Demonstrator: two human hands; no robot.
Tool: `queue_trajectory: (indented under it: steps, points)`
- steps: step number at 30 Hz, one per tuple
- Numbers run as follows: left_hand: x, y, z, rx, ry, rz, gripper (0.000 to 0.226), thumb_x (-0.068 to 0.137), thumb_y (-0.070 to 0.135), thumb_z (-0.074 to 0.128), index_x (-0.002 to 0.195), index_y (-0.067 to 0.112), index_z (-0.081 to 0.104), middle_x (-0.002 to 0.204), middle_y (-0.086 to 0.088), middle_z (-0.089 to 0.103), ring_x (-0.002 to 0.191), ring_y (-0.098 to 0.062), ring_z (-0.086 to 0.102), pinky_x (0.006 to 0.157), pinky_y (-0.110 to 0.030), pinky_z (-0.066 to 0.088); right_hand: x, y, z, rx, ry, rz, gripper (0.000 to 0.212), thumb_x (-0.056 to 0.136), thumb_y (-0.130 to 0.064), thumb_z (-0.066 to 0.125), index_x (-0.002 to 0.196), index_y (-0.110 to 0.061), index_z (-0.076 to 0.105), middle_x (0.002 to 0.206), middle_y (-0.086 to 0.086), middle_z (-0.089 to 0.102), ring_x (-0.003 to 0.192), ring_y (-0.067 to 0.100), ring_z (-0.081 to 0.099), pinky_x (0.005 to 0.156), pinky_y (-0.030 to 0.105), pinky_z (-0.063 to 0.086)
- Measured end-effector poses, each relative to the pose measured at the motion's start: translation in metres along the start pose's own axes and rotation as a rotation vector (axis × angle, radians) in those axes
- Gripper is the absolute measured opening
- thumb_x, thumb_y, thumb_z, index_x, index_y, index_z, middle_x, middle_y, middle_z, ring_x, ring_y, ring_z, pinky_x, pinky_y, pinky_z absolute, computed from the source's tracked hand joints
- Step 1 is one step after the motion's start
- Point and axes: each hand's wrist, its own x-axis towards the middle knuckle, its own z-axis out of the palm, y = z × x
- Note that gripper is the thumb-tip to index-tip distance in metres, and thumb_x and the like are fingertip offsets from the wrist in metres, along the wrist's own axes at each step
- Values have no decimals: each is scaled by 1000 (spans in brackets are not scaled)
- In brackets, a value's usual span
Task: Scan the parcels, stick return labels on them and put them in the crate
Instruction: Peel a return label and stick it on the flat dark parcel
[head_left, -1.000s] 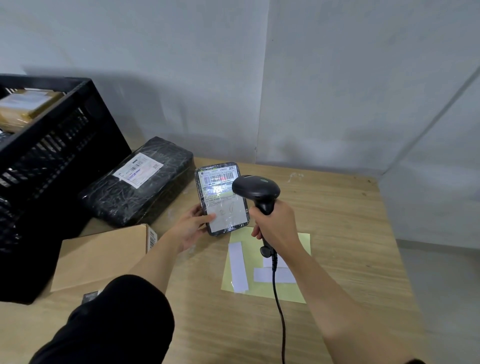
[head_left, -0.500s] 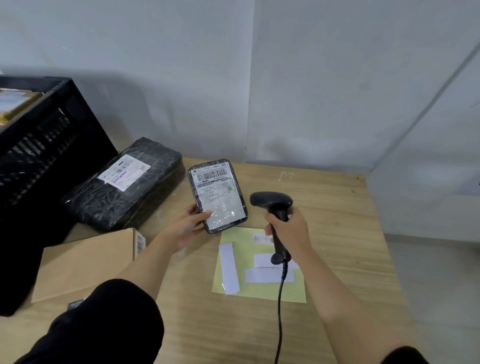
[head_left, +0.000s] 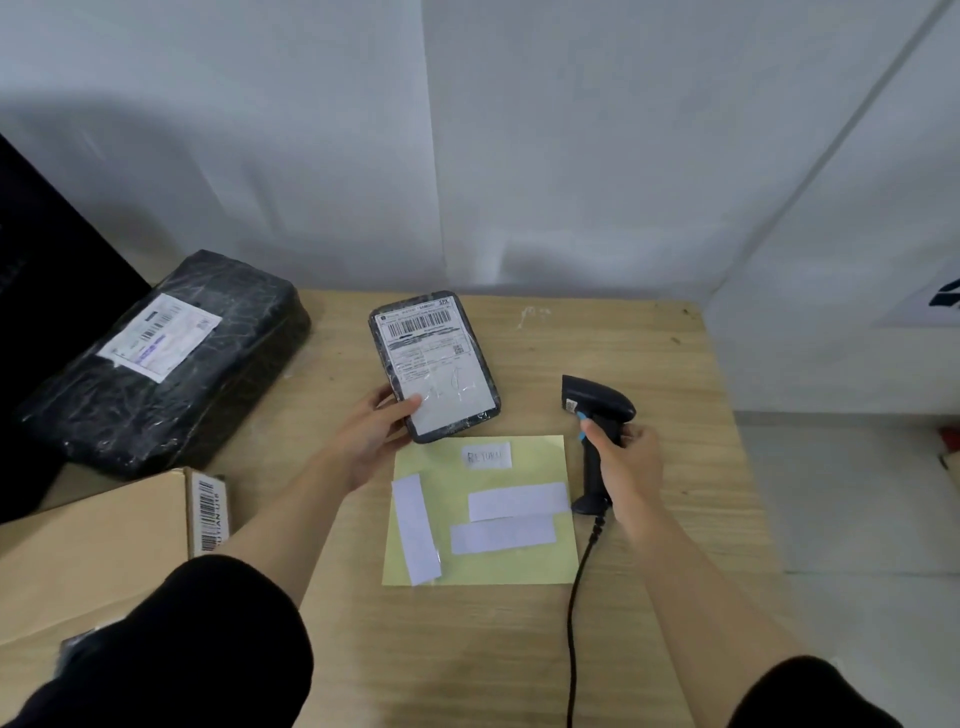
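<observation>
- Fingers (head_left: 409, 404), left hand (head_left: 371, 439): the thumb lies on the printed face and the other fingers sit under the near-left corner of the small black parcel (head_left: 434, 364). The parcel is held barcode up, just beyond the far-left corner of the yellow backing sheet (head_left: 519, 569).
- Right hand (head_left: 631, 465): the fingers are curled round the grip of the scanner (head_left: 597, 408), with the index finger by the blue trigger. The scanner stands upright just off the sheet's right edge. Whether its butt touches the table (head_left: 649, 353) cannot be told.
- On the sheet: one RETURN label (head_left: 487, 456) near the far edge and three blank white strips (head_left: 415, 527) nearer the person.
- Left of the sheet: a large black parcel (head_left: 166, 358) towards the far side and a cardboard box (head_left: 93, 540) on the near side. The crate (head_left: 31, 312) is beyond them, mostly out of view.
- Step, judged: scanning is finished for this parcel and labelling comes next.
- Risk: the scanner could topple if it is let go while standing on its butt.
- Risk: the cable (head_left: 574, 597) runs along the sheet's right edge and could drag the sheet.
- Risk: a label peeled with one hand could curl onto itself or land over the barcode.
- Change: a second ago the scanner head hovered over the parcel's barcode. It now sits lower, clear to the right of the sheet.
- Change: the parcel has tipped flatter.
- Change: the RETURN label, earlier hidden behind the right hand, is exposed.
</observation>
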Motion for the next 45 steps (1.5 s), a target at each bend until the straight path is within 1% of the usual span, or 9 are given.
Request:
queue_trajectory:
  steps: [7, 12, 17, 20, 26, 32, 36, 41, 45]
  points:
    - [0, -2, -4, -45, 76, -3, 33, 93, 19, 58, 125, 18, 51, 116, -1, 66, 102, -17, 64, 77, -29, 53, 1, 0, 2, -195, 133, -120, 53, 71, -35, 81, 100, 1, 54, 108, 13, 57, 105, 31, 53, 90, 44, 45]
    - [-4, 1, -27, -46, 234, 26, 24, 94, 25, 57, 117, 20, 55, 101, 7, 68, 90, -10, 66, 64, -21, 54, -21, -6, 16, -342, 253, -525, 45, 69, -24, 82, 94, 0, 53, 98, 14, 55, 96, 32, 47, 86, 33, 35]
    - [-6, -5, -54, -4, 354, 51, 28, 91, 28, 62, 116, 16, 61, 102, 1, 69, 89, -13, 66, 90, -34, 52, -53, -10, 55, -474, -236, -715, 21, 78, -32, 74, 86, -15, 64, 91, -3, 61, 99, 17, 45, 88, 30, 38]
    - [-10, -12, -60, 107, 437, 106, 32, 91, 27, 61, 119, 11, 63, 102, 0, 68, 84, -11, 65, 81, -28, 52, -76, -8, 86, -641, -547, -704, 23, 82, -40, 68, 88, -18, 69, 100, -4, 60, 108, 18, 43, 93, 32, 36]
    - [-28, -29, -68, 545, 661, 206, 36, 99, 42, 36, 107, 13, 57, 96, -6, 64, 91, -27, 59, 82, -38, 47, -98, -6, 116, -1078, -562, -697, 47, 84, -55, 56, 99, -12, 70, 116, 3, 54, 121, 23, 35, 96, 35, 35]
    - [-57, -68, -76, 822, 359, 286, 21, 81, 49, 61, 75, 30, 61, 70, 10, 61, 66, -6, 55, 59, -25, 45, -105, -6, 117, -1181, -562, -656, 48, 82, -56, 61, 94, -10, 72, 115, 3, 52, 121, 25, 35, 99, 35, 36]
    - [-59, -77, -75, 1057, 145, 439, 35, 65, 38, 79, 96, 29, 64, 89, 13, 54, 87, -8, 48, 82, -28, 44, -106, -8, 119, -1125, -566, -555, 41, 82, -47, 67, 97, -9, 72, 114, 5, 53, 120, 26, 36, 98, 36, 40]
    - [-59, -73, -76, 1196, 59, 423, 64, 56, 46, 81, 113, 34, 54, 97, 16, 45, 96, -7, 37, 85, -29, 33, -106, -15, 121, -1032, -621, -369, 40, 83, -40, 69, 99, -3, 68, 113, 11, 59, 126, 28, 33, 95, 37, 43]
    - [-55, -70, -74, 1233, 14, 397, 80, 57, 46, 81, 128, 40, 45, 99, 16, 42, 98, -7, 33, 85, -31, 30, -106, -24, 122, -938, -664, -216, 38, 85, -31, 68, 66, -8, 45, 81, 12, 58, 117, 27, 39, 76, 32, 38]
